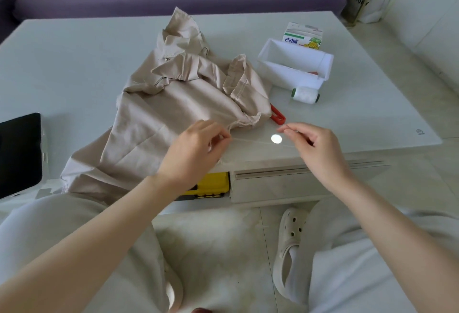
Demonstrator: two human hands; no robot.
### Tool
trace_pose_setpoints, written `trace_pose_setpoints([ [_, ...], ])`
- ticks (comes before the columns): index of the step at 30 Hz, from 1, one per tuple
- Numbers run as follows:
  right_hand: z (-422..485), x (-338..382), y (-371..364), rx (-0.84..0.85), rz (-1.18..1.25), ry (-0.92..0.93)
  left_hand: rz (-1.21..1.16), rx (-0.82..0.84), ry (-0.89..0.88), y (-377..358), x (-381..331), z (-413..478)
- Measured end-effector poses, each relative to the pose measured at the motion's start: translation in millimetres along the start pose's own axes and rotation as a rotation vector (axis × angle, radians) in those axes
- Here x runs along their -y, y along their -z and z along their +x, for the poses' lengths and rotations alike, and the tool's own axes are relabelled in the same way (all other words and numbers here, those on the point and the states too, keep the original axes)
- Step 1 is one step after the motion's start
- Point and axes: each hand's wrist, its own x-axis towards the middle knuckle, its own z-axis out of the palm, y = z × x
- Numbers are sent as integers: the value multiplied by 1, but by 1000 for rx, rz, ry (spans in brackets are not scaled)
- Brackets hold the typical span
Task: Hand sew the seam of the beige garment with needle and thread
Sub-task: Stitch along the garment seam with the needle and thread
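The beige garment (159, 116) lies crumpled on the white table (74, 64), its lower edge hanging over the front. My left hand (196, 151) rests on the garment's right edge, fingertips pinched on a thin white thread (250, 141). The thread runs taut to my right hand (313, 148), which pinches its other end just right of the garment. The needle is too small to make out. A spool of white thread (306, 94) lies on its side behind my right hand.
A red-handled tool (277, 114) sticks out from under the garment. A white plastic tray (295, 64) and a small drink carton (303, 36) stand at the back right. A black tablet (19, 153) lies at the left edge. A yellow box (211, 184) sits under the tabletop.
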Motion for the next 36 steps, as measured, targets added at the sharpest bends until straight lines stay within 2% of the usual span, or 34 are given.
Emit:
trace_pose_setpoints([
  [4, 0, 1, 1, -79, -32, 0, -45, -87, 108, 9, 6, 11],
  [8, -1, 10, -8, -102, -68, 55, -82, -34, -11, 4, -6, 7],
  [11, -2, 20, -15, -19, 52, 15, -56, 35, -176, -7, -19, -1],
  [14, -5, 33, -24, 160, 172, 46, -6, 57, -264, -16, -24, -7],
  [17, -7, 44, -36, 318, 275, -74, -3, 35, -268, -15, -24, -10],
  [22, -3, 42, -39, 370, 287, -136, -36, 17, -213, -7, -22, -10],
  [26, -2, 36, -33, 255, 316, -136, -54, 24, -120, -2, -13, -8],
  [31, 4, 31, -21, -41, 408, -136, -50, 50, 5, 9, -4, 0],
  [36, 7, 18, -18, -249, 311, -225, -83, -75, 112, 21, 2, 8],
])
